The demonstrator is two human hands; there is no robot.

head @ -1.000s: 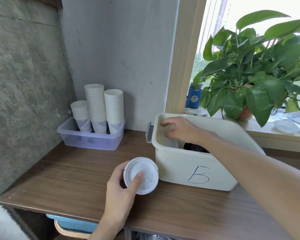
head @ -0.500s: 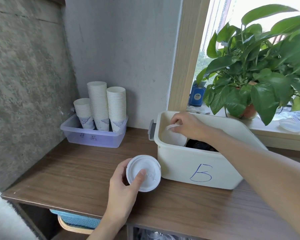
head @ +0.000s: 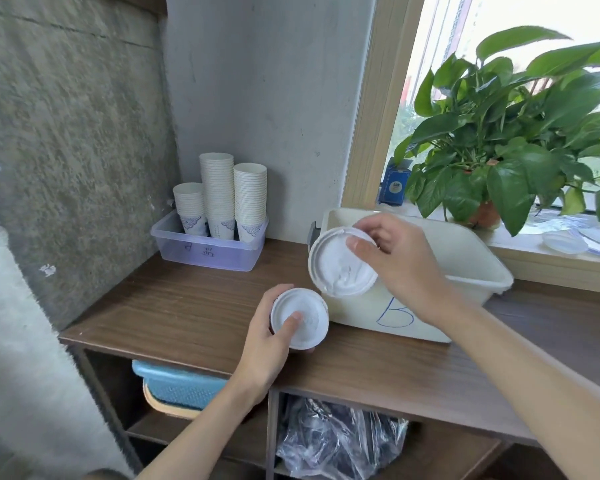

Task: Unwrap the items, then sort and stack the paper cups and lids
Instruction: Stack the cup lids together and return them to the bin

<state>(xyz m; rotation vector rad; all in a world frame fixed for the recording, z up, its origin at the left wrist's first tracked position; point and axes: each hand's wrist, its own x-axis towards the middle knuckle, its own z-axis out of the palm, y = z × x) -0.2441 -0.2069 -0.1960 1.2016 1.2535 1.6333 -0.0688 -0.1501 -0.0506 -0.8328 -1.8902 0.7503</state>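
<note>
Lids fill both hands: the left hand (head: 265,344) grips a lid (head: 300,318) just above the table (head: 187,306), and the right hand (head: 400,265) pinches a second lid (head: 340,265) over the bin (head: 471,258). Cups (head: 219,199) stand stacked in a tray (head: 205,252). Cups look sorted; stacking the lids seems only begun.

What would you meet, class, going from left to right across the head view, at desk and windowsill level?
Clear tray of stacked paper cups → lower lid in the left hand → raised lid in the right hand → potted plant → loose lid on the sill.
</note>
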